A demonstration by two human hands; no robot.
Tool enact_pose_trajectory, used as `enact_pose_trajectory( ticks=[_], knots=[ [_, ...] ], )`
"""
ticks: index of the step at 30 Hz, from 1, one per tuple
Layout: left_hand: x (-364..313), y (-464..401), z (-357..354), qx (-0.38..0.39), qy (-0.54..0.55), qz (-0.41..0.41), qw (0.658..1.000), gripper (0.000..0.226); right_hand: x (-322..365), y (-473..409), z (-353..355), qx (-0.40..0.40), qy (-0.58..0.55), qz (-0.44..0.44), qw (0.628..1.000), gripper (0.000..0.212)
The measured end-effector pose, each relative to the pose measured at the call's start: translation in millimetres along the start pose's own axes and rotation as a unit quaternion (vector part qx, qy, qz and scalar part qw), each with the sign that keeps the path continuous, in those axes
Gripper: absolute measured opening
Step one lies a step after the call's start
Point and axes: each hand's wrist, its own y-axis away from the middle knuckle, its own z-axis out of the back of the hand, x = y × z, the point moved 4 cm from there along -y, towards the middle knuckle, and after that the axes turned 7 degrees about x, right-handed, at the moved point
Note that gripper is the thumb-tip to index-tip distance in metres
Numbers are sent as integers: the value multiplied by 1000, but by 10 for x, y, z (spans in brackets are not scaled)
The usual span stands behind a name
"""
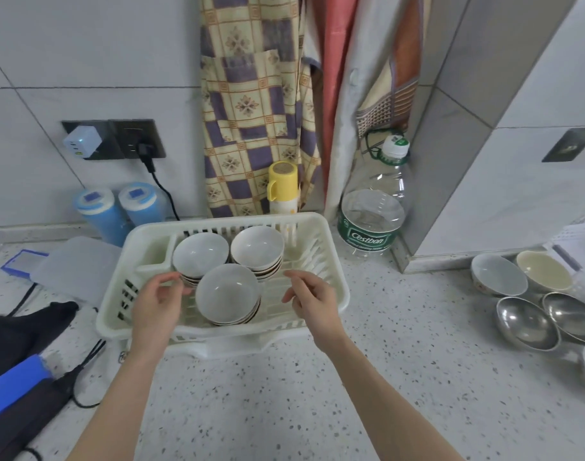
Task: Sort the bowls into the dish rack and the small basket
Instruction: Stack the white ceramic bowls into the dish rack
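We see white bowls (226, 291) in a cream dish rack (331, 234) on a grey-speckled worktop (284, 394). Behind hangs a yellow-and-purple checked cloth (247, 94), beside a yellow cup (282, 183).

White plastic dish rack (321, 227) on the speckled counter, holding three stacks of white bowls, all upright – back-left stack (200, 252), back-right stack (257, 247), front stack (227, 292) tilted toward the camera. Off to the right – two ceramic bowls (499, 274) and two steel bowls (525, 322) on the counter.
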Motion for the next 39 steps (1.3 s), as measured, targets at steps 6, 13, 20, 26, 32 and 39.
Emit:
enact_pose_trajectory(
  ticks=[6,13,20,26,32,39],
  knots=[
    [-317,651,-724,15,94,-50,994,19,43,346,992,-19,-11,-12,1000,22],
    [-535,1599,-2348,118,114,-12,986,14,237,632,2462,-65,4,-37,997,22],
    [-655,2633,-3807,305,52,86,947,9,451,1051,3716,-159,0,-40,986,18],
    [-636,3076,-4390,418,-16,106,902,13,239,1563,4365,-289,-56,-66,953,17],
    [-581,3311,-4632,451,-43,114,884,16,-137,2135,4773,-424,-120,-114,891,20],
    [-716,3528,-5098,455,-15,173,873,21,-343,2454,5348,-540,-172,-147,810,23]
  ],
)
